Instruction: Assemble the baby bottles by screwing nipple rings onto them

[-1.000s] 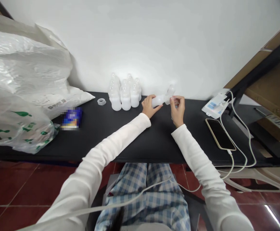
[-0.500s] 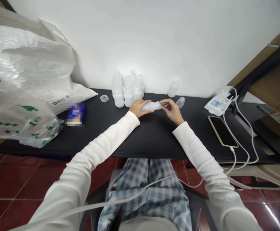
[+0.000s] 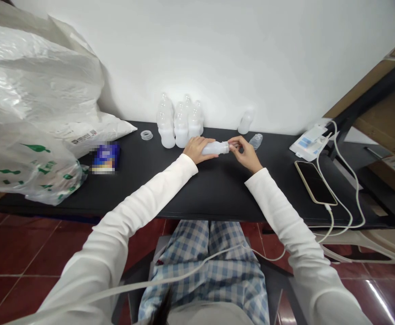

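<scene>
Desk (image 3: 136,174), flat and black, spans the space before us, with a crumpled white plastic bag (image 3: 41,72) and a translucent green-printed plastic bag (image 3: 39,158) heaped at its left end. Next in size we see a cluster of translucent white plastic bottles (image 3: 181,119) with clear domed tops, upright near the wall, and a dark-screened phone in a pale case (image 3: 315,183) on the right.

Compared with a second ago, the left grip (image 3: 198,149) has shifted left, nearer the cluster, taking its bottle along; since half a second ago we notice hardly any change. Its fingers are wrapped round the body of a single cloudy white plastic bottle (image 3: 213,148), which is held sideways just in front of the cluster, neck toward the right grip (image 3: 245,154). Whether it touches the desk we cannot tell.

Smaller still, a clear dome-shaped plastic cover (image 3: 256,141) now lies apart on the desk beyond the right grip, where a second ago we could not make it out on its own. A pale translucent bottle (image 3: 246,121) standing by the wall shows more plainly too. We judge that the held bottle's neck is uncovered and that attention has moved to its mouth.

Pale plastic rings (image 3: 146,138) sit left of the cluster. Smallest of all, the right fingertips appear to pinch a small pale piece (image 3: 234,144) at the mouth; we cannot tell what it is.
</scene>
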`<action>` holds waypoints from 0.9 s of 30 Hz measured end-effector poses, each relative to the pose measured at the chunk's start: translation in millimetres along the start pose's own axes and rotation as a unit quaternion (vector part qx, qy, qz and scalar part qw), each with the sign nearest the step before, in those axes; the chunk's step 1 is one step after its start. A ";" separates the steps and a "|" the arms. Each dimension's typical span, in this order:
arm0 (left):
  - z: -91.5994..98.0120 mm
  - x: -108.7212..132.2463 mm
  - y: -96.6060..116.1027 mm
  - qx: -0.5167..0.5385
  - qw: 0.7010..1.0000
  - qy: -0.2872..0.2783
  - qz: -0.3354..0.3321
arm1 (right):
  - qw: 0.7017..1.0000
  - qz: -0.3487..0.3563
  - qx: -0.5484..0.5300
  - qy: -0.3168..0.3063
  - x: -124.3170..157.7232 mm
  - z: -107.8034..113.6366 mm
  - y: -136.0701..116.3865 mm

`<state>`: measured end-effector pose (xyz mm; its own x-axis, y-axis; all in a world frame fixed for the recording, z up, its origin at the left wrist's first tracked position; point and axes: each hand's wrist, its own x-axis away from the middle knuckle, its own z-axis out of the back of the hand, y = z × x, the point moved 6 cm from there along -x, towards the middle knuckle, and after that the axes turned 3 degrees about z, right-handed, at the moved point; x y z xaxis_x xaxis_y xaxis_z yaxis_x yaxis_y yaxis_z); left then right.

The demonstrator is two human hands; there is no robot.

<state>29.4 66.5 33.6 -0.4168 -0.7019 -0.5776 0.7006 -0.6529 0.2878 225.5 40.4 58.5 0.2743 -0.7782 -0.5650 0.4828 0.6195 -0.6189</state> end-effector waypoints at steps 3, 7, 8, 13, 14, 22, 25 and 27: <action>2.1 0.6 1.8 -0.011 0.999 0.022 -0.021 | 0.999 -0.039 0.027 0.004 1.4 -1.7 3.0; 1.4 2.2 4.2 -0.021 0.998 0.028 -0.058 | 0.990 -0.063 0.129 -0.015 2.4 -7.7 7.4; 0.5 2.7 5.4 -0.024 0.997 0.025 -0.070 | 0.985 -0.062 0.160 -0.027 2.3 -9.5 8.3; -1.1 2.5 8.5 -0.033 0.997 0.018 -0.075 | 0.961 -0.045 0.271 -0.028 2.3 -6.3 5.6; -0.3 1.9 8.1 -0.032 0.997 0.020 -0.061 | 0.961 -0.038 0.274 -0.016 2.5 -3.5 2.6; 5.5 -0.6 -2.7 -0.010 0.998 0.025 0.056 | 0.975 0.058 0.213 -0.039 3.8 -0.9 -17.3; 3.5 -1.1 -1.4 0.005 0.999 0.004 0.039 | 0.974 0.049 0.220 -0.029 2.8 0.5 -11.7; 3.2 -1.2 0.8 0.009 1.000 -0.006 0.025 | 0.974 0.044 0.222 -0.027 2.6 -0.4 -7.4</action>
<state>28.7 65.8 37.0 -0.3884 -0.7374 -0.5526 0.7108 -0.6214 0.3297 222.3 33.8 61.4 0.3683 -0.7366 -0.5673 0.7649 0.5869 -0.2655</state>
